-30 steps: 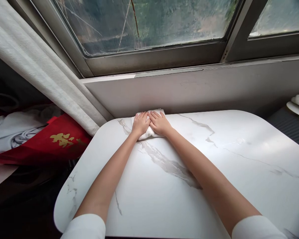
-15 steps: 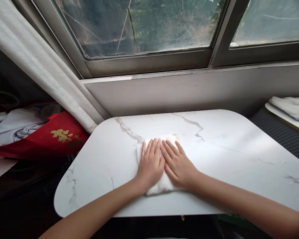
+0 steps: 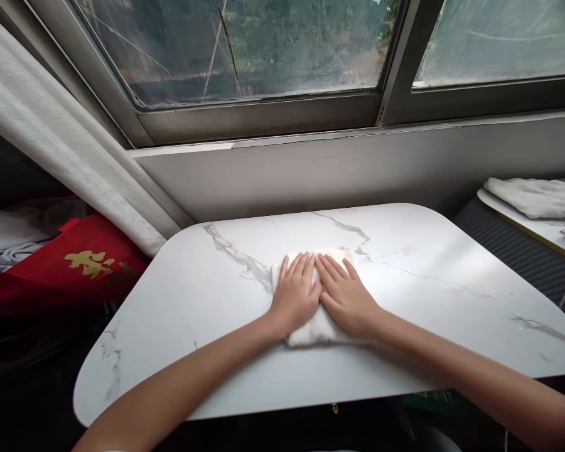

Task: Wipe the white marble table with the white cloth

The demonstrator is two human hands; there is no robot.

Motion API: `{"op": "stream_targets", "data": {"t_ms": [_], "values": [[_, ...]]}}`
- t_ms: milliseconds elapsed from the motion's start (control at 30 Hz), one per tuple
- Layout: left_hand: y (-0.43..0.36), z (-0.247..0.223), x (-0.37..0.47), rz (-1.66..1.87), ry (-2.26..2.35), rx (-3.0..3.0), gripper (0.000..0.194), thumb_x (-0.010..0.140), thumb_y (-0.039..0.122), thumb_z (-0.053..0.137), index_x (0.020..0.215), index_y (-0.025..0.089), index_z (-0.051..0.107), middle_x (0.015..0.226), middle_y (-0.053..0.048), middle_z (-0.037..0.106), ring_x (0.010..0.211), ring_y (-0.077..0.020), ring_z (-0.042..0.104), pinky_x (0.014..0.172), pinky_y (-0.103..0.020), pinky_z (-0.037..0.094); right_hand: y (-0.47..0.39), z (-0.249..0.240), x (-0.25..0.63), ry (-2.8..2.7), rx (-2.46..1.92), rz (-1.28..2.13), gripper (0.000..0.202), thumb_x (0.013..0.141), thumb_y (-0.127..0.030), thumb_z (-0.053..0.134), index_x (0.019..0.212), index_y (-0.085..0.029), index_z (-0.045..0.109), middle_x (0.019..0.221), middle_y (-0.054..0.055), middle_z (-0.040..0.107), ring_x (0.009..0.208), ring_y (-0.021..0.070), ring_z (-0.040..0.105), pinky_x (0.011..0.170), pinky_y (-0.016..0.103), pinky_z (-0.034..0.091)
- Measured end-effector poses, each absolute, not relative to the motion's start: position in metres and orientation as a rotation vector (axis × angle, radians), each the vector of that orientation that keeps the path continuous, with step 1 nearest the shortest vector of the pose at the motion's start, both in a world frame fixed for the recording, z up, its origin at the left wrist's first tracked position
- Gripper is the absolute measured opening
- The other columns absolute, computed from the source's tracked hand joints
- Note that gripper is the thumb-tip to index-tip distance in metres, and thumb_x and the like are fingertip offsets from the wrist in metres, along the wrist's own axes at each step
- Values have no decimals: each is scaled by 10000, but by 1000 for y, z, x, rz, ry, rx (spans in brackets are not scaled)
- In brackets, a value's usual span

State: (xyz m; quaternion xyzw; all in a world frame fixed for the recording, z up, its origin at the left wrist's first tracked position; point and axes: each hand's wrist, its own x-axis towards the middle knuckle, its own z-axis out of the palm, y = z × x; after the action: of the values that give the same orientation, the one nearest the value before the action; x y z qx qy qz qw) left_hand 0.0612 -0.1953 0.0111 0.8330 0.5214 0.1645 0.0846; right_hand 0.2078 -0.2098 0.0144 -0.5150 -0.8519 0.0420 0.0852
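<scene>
A folded white cloth (image 3: 317, 333) lies flat on a white, marble-patterned tabletop (image 3: 169, 301), near its middle. My left hand (image 3: 295, 292) rests palm down on the cloth's left part, fingers stretched out and pointing toward the window. Beside it, my right hand (image 3: 346, 292) presses flat on the right part, its fingers extended too. Both hands touch each other at the thumbs. Neither is wrapped round the cloth, and much of the cloth is hidden under them.
Beyond the table are a low wall (image 3: 273, 172) and a sliding window (image 3: 263, 50). A pale curtain (image 3: 75, 138) hangs at left, above a red bag (image 3: 47, 276) with gold lettering and clothes in it. Another white cloth (image 3: 537, 198) lies on a surface at right.
Both hands and the cloth have slid to the right and a little toward the window across the tabletop. The camera view has shifted slightly to the right.
</scene>
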Motion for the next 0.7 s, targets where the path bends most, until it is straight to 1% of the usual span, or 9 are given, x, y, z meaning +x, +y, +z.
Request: {"op": "stream_targets", "data": {"t_ms": [167, 333, 500, 700], "values": [[-101, 8, 68, 614, 1675, 2422, 436, 934, 258, 313, 1333, 145, 450, 1414, -83, 460, 1339, -183, 351, 1154, -414, 148, -116, 17, 203, -2423, -1577, 113, 562, 921, -267, 242, 1450, -85, 290, 1506, 82, 296, 1389, 207, 235, 1133, 443, 161], [-44, 9, 79, 654, 1811, 2343, 417, 923, 233, 320, 1297, 146, 482, 1396, -85, 481, 1323, -191, 371, 1146, -413, 151, -52, 15, 207, -2411, -1529, 98, 533, 918, -232, 247, 1428, -106, 339, 1489, 80, 338, 1370, 189, 274, 1119, 421, 179], [-34, 10, 87, 631, 1865, 2360, 412, 926, 224, 310, 1291, 145, 486, 1392, -88, 485, 1319, -199, 376, 1143, -423, 159, -41, 12, 212, -2366, -1528, 89, 526, 915, -220, 254, 1422, -117, 352, 1481, 77, 355, 1367, 192, 280, 1113, 424, 184], [-64, 9, 94, 597, 1880, 2362, 460, 939, 250, 285, 1347, 104, 437, 1435, -101, 428, 1350, -207, 329, 1151, -431, 145, -69, 9, 223, -2435, -1508, 35, 526, 935, -245, 231, 1429, -100, 340, 1494, 90, 328, 1378, 213, 259, 1121, 434, 175]]}}
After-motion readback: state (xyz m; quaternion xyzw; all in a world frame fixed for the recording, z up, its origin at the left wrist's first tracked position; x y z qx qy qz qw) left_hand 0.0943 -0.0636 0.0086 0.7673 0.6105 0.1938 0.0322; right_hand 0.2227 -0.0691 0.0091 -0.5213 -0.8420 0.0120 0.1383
